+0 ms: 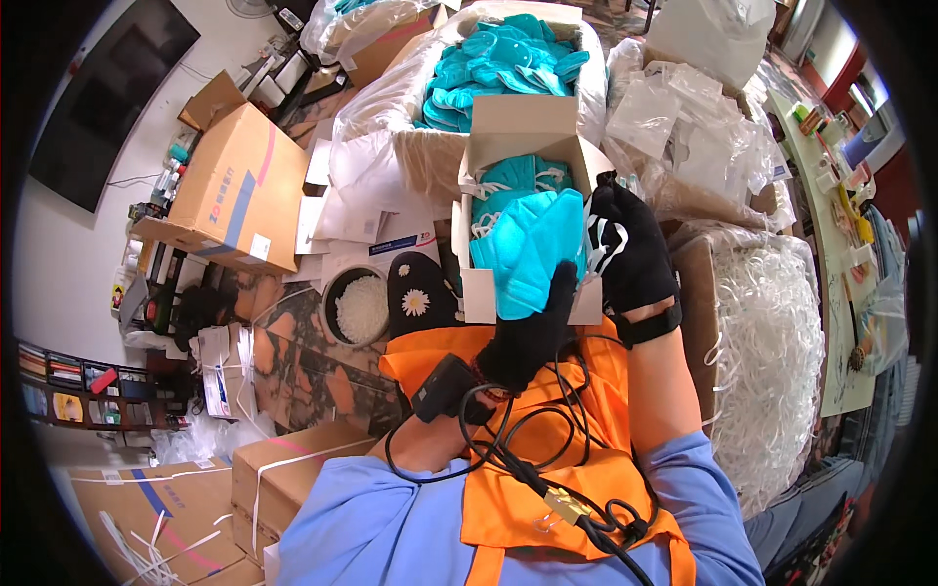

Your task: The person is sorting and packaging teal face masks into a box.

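Observation:
A bright teal face mask (532,256) is tilted over the near part of a small white carton (479,296), in front of my body. My black-gloved left hand (528,337) is closed on the mask's lower edge, one finger lying up along its right side. Beside the carton's right wall, my black-gloved right hand (630,239) has its fingers drawn together, with white elastic straps (608,244) looped at them. Its fingertips are partly hard to make out. More teal masks (523,181) with white straps lie inside the carton, behind the held one.
Beyond the carton stands a plastic-lined box heaped with teal masks (498,68). To the right are a bag of clear plastic packets (694,127) and a box of white straps (767,332). A bowl of white bits (362,308) sits left; cables (528,469) cross my apron.

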Demonstrator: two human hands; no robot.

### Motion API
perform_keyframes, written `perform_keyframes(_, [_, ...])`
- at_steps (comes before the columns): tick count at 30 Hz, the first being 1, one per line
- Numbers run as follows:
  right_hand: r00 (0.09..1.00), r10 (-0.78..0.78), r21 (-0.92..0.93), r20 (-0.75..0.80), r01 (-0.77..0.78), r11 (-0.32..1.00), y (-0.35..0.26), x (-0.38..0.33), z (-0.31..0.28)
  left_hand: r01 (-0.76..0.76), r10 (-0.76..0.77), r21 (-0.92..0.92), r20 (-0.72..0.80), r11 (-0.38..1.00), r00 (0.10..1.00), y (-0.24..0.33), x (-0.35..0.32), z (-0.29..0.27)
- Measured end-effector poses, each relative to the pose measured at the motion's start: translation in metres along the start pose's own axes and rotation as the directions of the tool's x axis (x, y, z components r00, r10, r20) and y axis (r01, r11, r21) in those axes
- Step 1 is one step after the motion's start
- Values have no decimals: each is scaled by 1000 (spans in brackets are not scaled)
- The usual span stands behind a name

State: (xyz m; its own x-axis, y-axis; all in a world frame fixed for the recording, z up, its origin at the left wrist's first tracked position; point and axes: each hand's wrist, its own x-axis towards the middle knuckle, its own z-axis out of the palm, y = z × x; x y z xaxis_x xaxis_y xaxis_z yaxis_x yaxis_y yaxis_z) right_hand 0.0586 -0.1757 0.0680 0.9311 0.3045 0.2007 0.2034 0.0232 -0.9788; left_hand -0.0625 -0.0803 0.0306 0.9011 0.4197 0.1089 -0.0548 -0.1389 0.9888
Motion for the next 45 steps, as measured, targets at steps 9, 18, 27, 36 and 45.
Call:
perform_keyframes(9, [866,360,428,347,-488,761,-12,-26,4,-10,1,-208,-40,978,999,31,53,-40])
perform_keyframes(18, [845,416,279,335,-511,813,-28,-45,15,239,-169,-375,210,896,963,23,43,-36])
perform_keyframes(27, [815,305,838,493,-539,88,-29,-51,21,329,-186,-825,273,460,944,31,35,-27])
perform_keyframes(36, [993,95,394,-73,-59,917,-76,-81,0,390,-157,-901,365,190,918,58,24,-43])
perform_keyframes(45, [874,-153,-105,-461,118,987,-28,-94,-137,182,-95,-330,262,926,960,19,70,-108])
